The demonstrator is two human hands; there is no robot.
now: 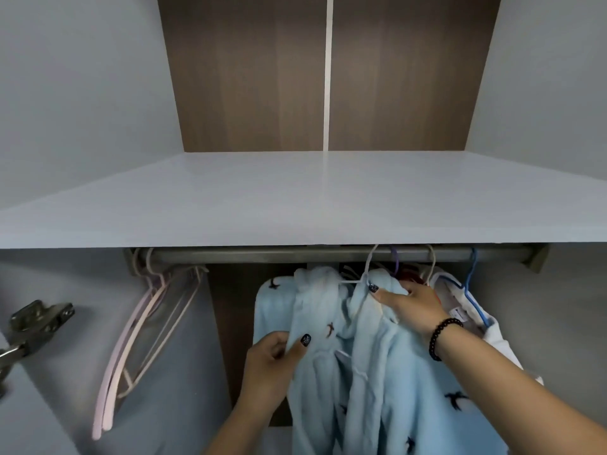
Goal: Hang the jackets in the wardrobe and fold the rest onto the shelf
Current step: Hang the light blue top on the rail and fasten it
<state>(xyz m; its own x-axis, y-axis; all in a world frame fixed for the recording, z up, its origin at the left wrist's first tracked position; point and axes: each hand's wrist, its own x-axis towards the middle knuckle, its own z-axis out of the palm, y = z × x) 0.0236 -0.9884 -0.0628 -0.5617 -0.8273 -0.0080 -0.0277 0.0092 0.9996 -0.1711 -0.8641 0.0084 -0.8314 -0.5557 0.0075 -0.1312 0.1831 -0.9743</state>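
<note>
A light blue fleece jacket (371,356) with small dark bird shapes hangs on a white hanger (363,277) from the grey wardrobe rail (262,254), just under the pale shelf (295,198). The left hand (272,362) pinches the jacket's front edge, thumb on top of the fabric and fingers (277,351) curled behind it. The right hand (410,307) lies across the jacket's collar up beside the hanger's neck; its fingers (386,295) reach flat over the fleece, and whether they close on anything behind the fabric cannot be told. A dark bead bracelet (440,336) circles that wrist.

Just right of the right hand's fingers, a white garment (460,303) hangs on a blue hanger (473,290). Well to the left of the left hand's fingers, a bunch of empty pink and beige hangers (138,330) dangles from the rail's far end, and further left a metal door hinge (36,323) shows.
</note>
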